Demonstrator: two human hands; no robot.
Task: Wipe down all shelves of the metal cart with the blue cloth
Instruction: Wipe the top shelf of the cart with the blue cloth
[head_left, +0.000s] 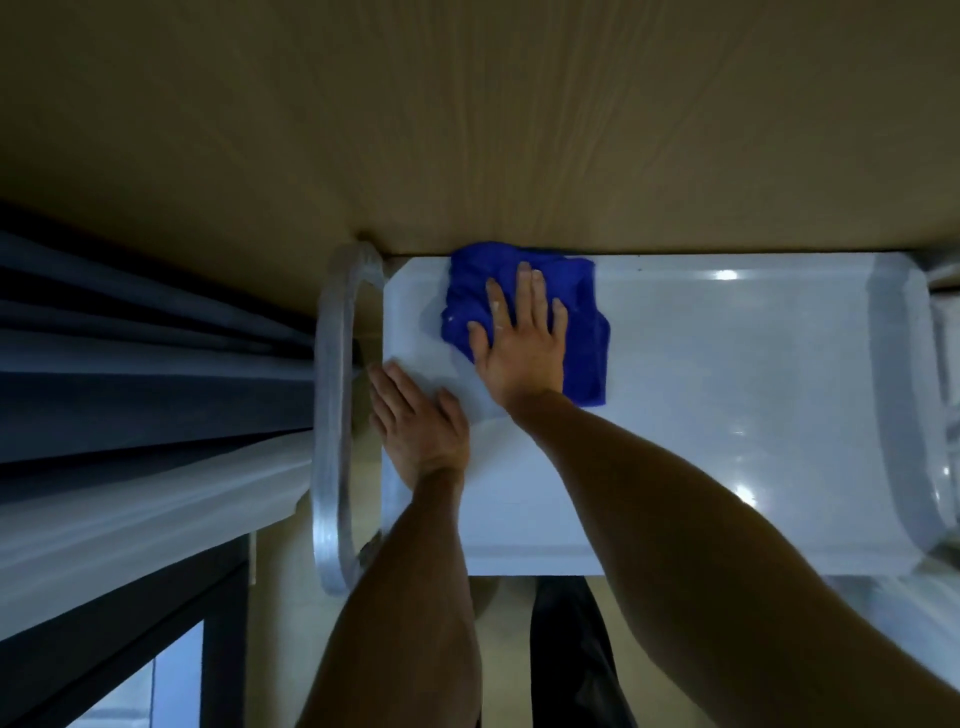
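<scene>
Now the right hand (519, 338) is pressing flat, fingers spread, on the blue cloth (582, 332) at the top shelf's (727, 395) far left corner, probably rubbing it clean. Meanwhile, the left hand (415, 421) is resting flat beside it, likely steadying the cart.

A tan wood-grain wall (467, 119) fills the far side, pale and dark curtains (145, 395) hang in folds at left above a dark-framed window (171, 670), over beige floor (498, 597).
</scene>
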